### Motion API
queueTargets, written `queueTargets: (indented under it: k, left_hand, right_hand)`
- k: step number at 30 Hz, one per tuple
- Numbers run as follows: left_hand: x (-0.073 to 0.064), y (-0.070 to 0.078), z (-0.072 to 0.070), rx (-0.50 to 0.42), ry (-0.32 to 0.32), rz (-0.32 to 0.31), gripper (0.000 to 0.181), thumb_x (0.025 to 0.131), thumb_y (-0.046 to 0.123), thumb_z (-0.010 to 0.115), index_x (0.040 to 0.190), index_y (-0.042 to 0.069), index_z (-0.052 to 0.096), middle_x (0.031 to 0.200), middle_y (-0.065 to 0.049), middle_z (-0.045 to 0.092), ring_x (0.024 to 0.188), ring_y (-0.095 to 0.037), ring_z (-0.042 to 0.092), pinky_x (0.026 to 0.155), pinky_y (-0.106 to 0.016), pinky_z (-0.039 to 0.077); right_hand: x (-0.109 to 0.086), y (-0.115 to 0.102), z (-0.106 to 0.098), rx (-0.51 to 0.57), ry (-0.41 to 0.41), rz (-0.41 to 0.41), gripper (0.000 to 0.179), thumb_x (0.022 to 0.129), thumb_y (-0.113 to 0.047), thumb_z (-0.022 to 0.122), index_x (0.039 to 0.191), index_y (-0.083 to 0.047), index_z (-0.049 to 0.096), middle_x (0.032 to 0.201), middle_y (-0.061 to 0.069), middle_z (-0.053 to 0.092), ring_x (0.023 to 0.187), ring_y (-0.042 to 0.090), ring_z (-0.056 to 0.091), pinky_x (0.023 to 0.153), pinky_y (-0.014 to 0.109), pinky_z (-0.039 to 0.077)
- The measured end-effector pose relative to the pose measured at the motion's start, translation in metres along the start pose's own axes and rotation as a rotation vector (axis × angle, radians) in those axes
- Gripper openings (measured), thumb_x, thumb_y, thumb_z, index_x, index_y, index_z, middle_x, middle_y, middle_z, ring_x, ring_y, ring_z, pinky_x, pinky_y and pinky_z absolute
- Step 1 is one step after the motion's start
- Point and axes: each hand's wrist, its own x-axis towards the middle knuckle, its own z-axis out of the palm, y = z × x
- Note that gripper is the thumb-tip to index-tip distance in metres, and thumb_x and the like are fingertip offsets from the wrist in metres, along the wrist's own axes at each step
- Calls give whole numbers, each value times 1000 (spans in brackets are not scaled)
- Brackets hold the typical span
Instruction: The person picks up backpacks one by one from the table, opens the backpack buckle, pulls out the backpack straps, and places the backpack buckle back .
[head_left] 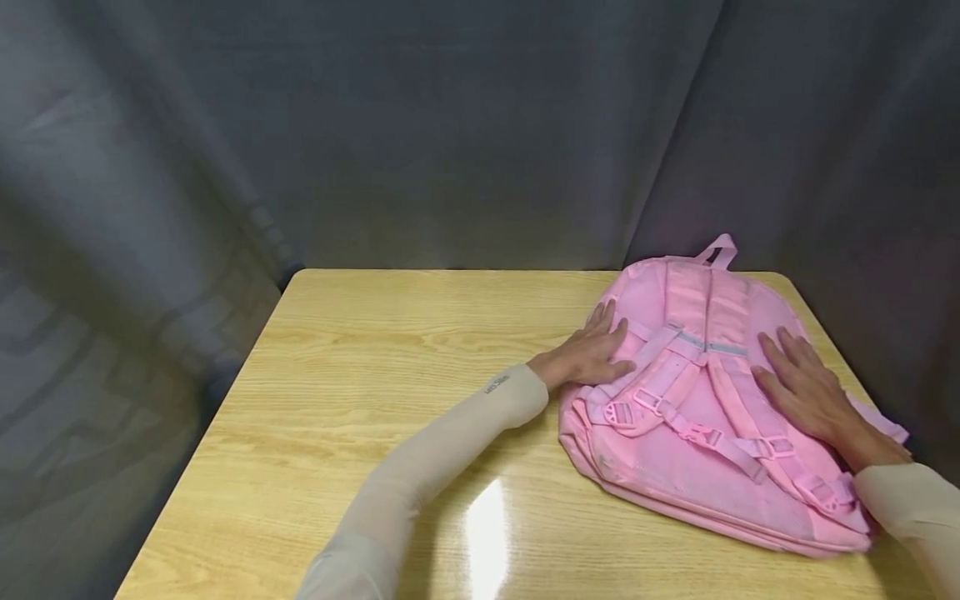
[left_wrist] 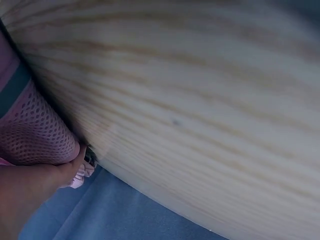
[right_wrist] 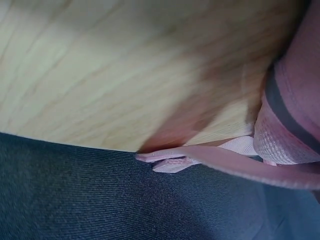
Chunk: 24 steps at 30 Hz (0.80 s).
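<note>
A pink backpack [head_left: 697,479] lies flat on the right part of the table, its shoulder straps and buckles facing up and its top loop [head_left: 722,247] pointing to the far edge. My left hand [head_left: 588,350] rests on its left side, fingers spread and extended. On the right side my right hand [head_left: 806,387] presses with straight fingers beside a shoulder strap. A mesh side pocket [left_wrist: 37,130] shows beside my left hand in the left wrist view. Another mesh pocket [right_wrist: 280,132] and a loose pink strap [right_wrist: 225,162] appear in the right wrist view.
The light wooden table [head_left: 360,367] extends to the left of the backpack, with a bright reflection near its front. Dark grey curtains [head_left: 450,133] hang behind the table and along both sides.
</note>
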Motion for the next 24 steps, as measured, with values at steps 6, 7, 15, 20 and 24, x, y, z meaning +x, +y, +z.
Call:
queueTargets:
  k: [6, 7, 15, 20, 24]
  left_hand:
    - [-1, -1, 1, -1, 3, 7, 77, 103, 48, 44, 159, 9, 10, 164, -14, -23, 151, -24, -21, 125, -40, 12]
    - [-1, -1, 1, -4, 1, 8, 77, 103, 48, 44, 159, 9, 10, 164, -14, -23, 151, -24, -21, 125, -40, 13]
    - [2, -3, 4, -11, -10, 5, 77, 103, 48, 44, 159, 9, 9, 164, -13, -24, 151, -22, -21, 125, -41, 12]
    - [3, -4, 5, 8, -10, 17, 78, 103, 48, 45, 159, 8, 10, 164, -15, -23, 152, -24, -20, 125, -40, 12]
    - [3, -5, 4, 33, -3, 31, 78, 103, 48, 45, 159, 6, 11, 164, -18, -20, 152, -27, -17, 125, -38, 9]
  right_hand:
    - [1, -1, 1, 2, -1, 7, 73, 103, -38, 41, 160, -16, -1, 164, 17, -17, 147, 44, -21, 103, 81, -13]
    - [1, -1, 1, 2, 0, 8, 73, 103, -38, 41, 160, -16, -1, 164, 17, -17, 147, 44, -21, 103, 81, -14]
    - [2, 0, 5, -15, 12, 8, 74, 103, -38, 42, 159, -14, 0, 164, 18, -15, 147, 46, -19, 103, 82, -10]
    - [2, 1, 6, -22, 30, 1, 74, 103, -37, 43, 160, -14, 1, 165, 18, -14, 147, 47, -17, 102, 84, -8]
    - [2, 2, 8, -28, 52, -12, 74, 102, -35, 44, 160, -13, 3, 165, 20, -11, 148, 47, -16, 103, 83, -6]
